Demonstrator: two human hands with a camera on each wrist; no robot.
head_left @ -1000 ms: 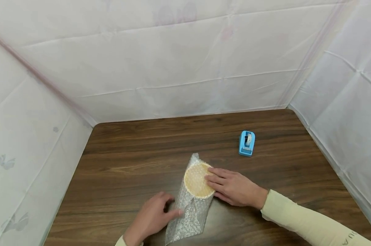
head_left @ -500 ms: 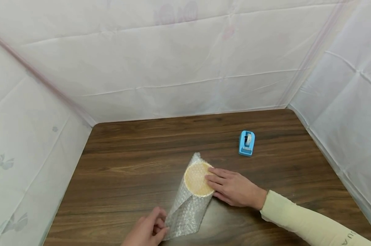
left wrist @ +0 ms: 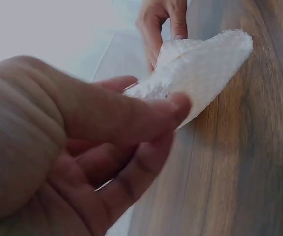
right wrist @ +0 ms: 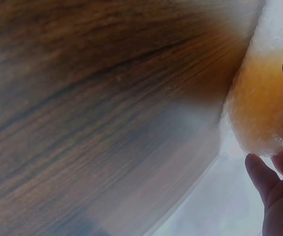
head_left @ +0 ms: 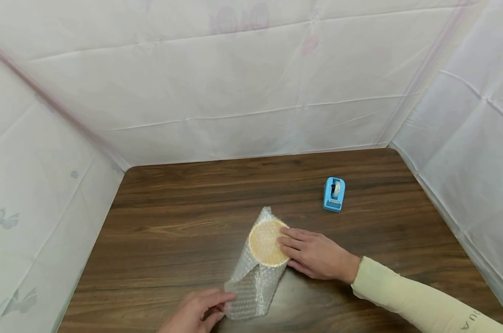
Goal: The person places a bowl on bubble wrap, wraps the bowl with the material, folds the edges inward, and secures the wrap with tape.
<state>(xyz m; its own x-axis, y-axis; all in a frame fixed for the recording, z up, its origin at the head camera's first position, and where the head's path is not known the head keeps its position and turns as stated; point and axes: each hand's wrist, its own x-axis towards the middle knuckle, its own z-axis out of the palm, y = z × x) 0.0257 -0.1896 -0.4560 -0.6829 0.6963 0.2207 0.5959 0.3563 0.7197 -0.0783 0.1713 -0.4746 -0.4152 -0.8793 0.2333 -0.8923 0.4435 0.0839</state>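
A round yellow thing (head_left: 266, 243) lies under a layer of bubble wrap (head_left: 251, 296), whose loose end extends toward the near table edge. Its exact kind cannot be made out through the wrap. At the wrap's near left corner, my left hand (head_left: 197, 311) pinches the edge between thumb and fingers; in the left wrist view the thumb (left wrist: 151, 113) meets the index finger, with the pale wrap (left wrist: 210, 69) just beyond. My right hand (head_left: 315, 253) holds the wrapped yellow thing at its right side, fingers over the top and thumb (right wrist: 260, 177) low against the side.
A light blue tape dispenser (head_left: 333, 194) stands farther back on the right of the dark wooden table (head_left: 184, 208). White cloth sheeting (head_left: 243, 92) rises behind the table and along both sides.
My left hand has moved nearer and taken the wrap's near left corner, and that loose end is now lifted and partly folded over. My right hand has stayed in place.
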